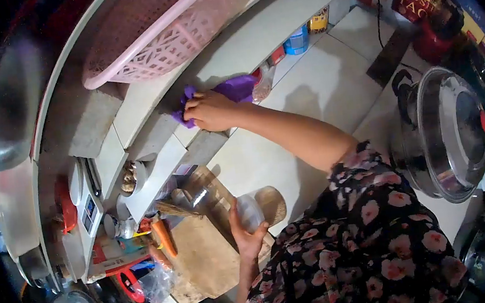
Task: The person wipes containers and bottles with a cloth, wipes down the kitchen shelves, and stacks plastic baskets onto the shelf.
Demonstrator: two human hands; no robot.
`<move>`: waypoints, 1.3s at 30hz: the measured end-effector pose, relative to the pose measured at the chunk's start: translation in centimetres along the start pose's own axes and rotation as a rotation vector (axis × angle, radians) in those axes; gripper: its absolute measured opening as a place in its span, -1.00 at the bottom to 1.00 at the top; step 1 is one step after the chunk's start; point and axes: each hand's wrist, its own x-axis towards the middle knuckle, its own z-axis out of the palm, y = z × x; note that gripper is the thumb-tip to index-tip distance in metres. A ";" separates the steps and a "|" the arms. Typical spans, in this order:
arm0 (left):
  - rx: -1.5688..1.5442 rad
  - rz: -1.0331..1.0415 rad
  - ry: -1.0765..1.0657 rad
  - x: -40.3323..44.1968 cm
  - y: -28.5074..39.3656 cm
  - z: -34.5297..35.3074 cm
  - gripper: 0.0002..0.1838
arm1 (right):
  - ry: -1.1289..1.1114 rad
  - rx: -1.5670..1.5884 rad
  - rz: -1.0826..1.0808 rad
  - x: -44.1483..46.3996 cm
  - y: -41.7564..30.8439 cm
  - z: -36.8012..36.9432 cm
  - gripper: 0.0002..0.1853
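My right hand (pixel 210 110) is closed around a bunched purple cloth (pixel 237 88) and presses it against the tiled ledge (pixel 184 135) under the shelf. More of the cloth spreads out beyond the wrist. Lower down, my left hand (pixel 247 234) grips a round translucent plastic container (pixel 250 212), thumb on one side and fingers on the other. Close beside that container is a brown round object (pixel 272 206) whose kind I cannot make out. A wooden cutting board (pixel 206 256) lies next to my left hand, with a carrot (pixel 163 236) at its far edge.
A pink plastic basket (pixel 166 47) sits on the upper shelf. To the right stands a large steel pot with a lid (pixel 450 132). A blue container (pixel 296 40) and a yellow-labelled jar (pixel 318 20) line the back. Red-handled scissors (pixel 130 286) and a plastic bag (pixel 157 286) lie lower left.
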 end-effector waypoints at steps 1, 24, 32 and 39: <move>-0.032 -0.013 0.015 0.0 0.0 -0.2 -0.03 | 0.084 0.044 -0.057 -1.2 0.0 -0.7 -0.74; 0.366 -0.064 0.131 8.0 4.7 1.2 -0.06 | -0.076 0.366 0.289 -14.6 -10.2 -3.2 0.06; -0.388 0.236 0.213 8.8 8.4 2.7 -0.10 | 0.548 0.562 0.638 -11.9 -3.6 -7.9 0.01; -0.360 0.015 0.261 4.1 3.2 3.2 -0.23 | 0.654 0.097 0.604 -3.5 13.5 -11.0 -0.18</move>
